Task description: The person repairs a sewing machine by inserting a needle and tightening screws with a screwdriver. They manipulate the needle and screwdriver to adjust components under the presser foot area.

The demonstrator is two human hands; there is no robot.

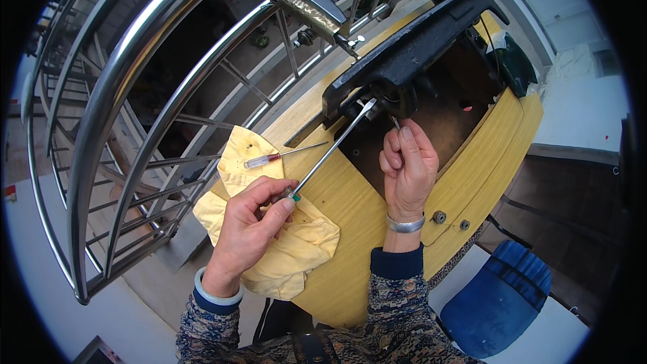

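A black sewing machine (412, 44) is tipped over on its wooden table, so its underside faces me. My left hand (249, 222) is closed around the handle of a long screwdriver (331, 153), partly green. Its flat tip reaches the mechanism under the machine bed; I cannot tell whether they touch. My right hand (411, 172) is closed in a pinch just below that mechanism, at a thin metal piece too small to name. Nearer the left hand, a second screwdriver (263, 161) with a clear and red handle lies on a yellow cloth (306, 246).
The wooden table (347, 283) has a dark cut-out (458, 128) beneath the machine. Two small dark bobbins (439, 217) lie at its right side, one with thread trailing. A curved metal railing (121, 61) stands left. A blue seat (495, 303) is at the lower right.
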